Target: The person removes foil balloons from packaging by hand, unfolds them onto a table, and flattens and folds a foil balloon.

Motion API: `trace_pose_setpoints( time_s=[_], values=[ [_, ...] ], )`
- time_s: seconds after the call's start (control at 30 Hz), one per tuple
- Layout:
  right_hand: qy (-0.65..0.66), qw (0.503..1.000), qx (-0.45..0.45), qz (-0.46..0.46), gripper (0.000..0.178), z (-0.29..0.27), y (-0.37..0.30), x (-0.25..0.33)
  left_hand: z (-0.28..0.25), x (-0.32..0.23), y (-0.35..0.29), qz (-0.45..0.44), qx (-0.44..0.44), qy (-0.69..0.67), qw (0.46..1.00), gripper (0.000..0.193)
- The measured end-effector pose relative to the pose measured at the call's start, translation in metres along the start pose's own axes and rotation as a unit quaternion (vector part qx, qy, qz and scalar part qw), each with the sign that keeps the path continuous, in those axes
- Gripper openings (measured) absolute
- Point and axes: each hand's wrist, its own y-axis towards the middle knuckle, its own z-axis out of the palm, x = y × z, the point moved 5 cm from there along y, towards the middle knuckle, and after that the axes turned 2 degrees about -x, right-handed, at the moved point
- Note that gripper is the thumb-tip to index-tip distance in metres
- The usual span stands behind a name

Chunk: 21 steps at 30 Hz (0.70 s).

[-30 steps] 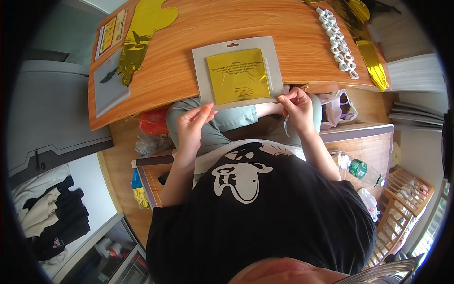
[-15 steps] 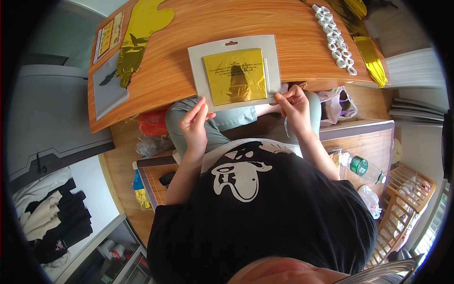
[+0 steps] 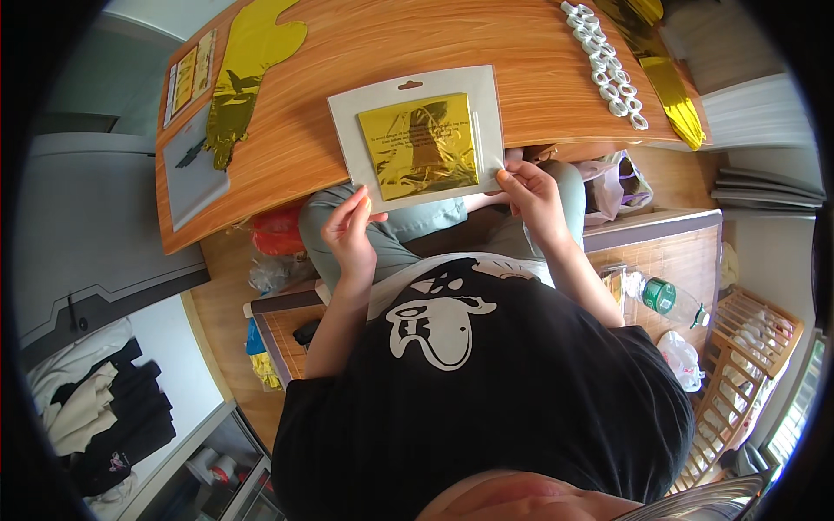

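Between my hands is a flat package point(image 3: 349, 161) with a white backing card and a hang hole at its top edge. Inside it lies a folded gold foil balloon point(image 3: 421, 148), wrinkled and shiny, with a thin white straw point(image 3: 477, 139) along its right side. My left hand point(image 3: 352, 239) pinches the package's lower left corner between thumb and fingers. At the lower right corner, my right hand point(image 3: 532, 198) grips the card with its thumb on top. The package is held at the table's near edge, over my lap.
The wooden table point(image 3: 373, 43) carries a gold foil piece point(image 3: 252, 61) and a clear plastic sleeve point(image 3: 191, 174) at left. Rows of white rings point(image 3: 608, 69) and another gold foil strip point(image 3: 671, 95) lie at right. A plastic bottle point(image 3: 669, 298) lies on the bench to my right.
The package has shifted slightly left in the picture and turned a little counter-clockwise; light now falls differently on its foil. Both hands keep their grip on the lower corners.
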Motion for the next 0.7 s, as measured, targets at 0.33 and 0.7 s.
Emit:
trace_pose_setpoints(
  time_s=[0.33,0.7],
  values=[
    [-0.006,1.0,0.017,0.002,0.017,-0.004,0.001,-0.009,-0.006,0.002,-0.005,-0.005,-0.002,0.004,1.0,0.02],
    [-0.02,0.999,0.029,0.008,0.016,-0.006,-0.012,0.001,-0.008,0.005,-0.016,-0.026,0.012,0.016,0.999,0.019]
  ],
)
